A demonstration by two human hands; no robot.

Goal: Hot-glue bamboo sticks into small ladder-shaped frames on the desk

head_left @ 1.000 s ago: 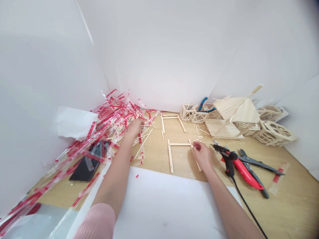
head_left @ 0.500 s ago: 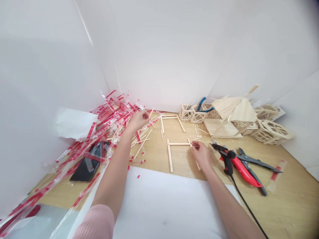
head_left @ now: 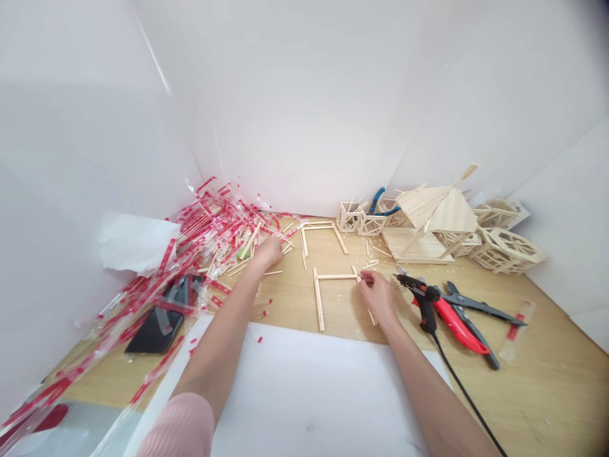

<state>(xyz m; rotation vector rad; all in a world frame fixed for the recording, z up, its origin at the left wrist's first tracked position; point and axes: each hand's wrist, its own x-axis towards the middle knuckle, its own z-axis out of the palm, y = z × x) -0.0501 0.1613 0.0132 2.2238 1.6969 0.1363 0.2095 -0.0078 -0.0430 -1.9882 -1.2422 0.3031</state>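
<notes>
My left hand (head_left: 270,252) is down at the edge of a loose pile of thin wooden sticks (head_left: 233,263). Its fingertips are turned away and blurred, so whether they grip a stick is hidden. My right hand (head_left: 379,297) has its thumb and fingers closed on the upper right corner of a three-sided wooden stick frame (head_left: 318,304), which lies flat on the wooden table. A second, similar stick frame (head_left: 318,226) rests behind it. Short stick pieces (head_left: 370,263) are scattered just beyond my right hand.
At right lie a hot glue gun (head_left: 423,298), red-handled cutters (head_left: 461,327) and a stick-built model house (head_left: 435,219). Blue-handled pliers (head_left: 379,204) rest on small stick frames. Red-and-clear wrappers (head_left: 209,222) crowd the left around a phone (head_left: 155,329). White paper (head_left: 304,387) covers the front.
My left hand has come down from above the sticks to their edge, and a small green item now shows beside it. The right hand keeps its place on the frame. The view has shifted slightly.
</notes>
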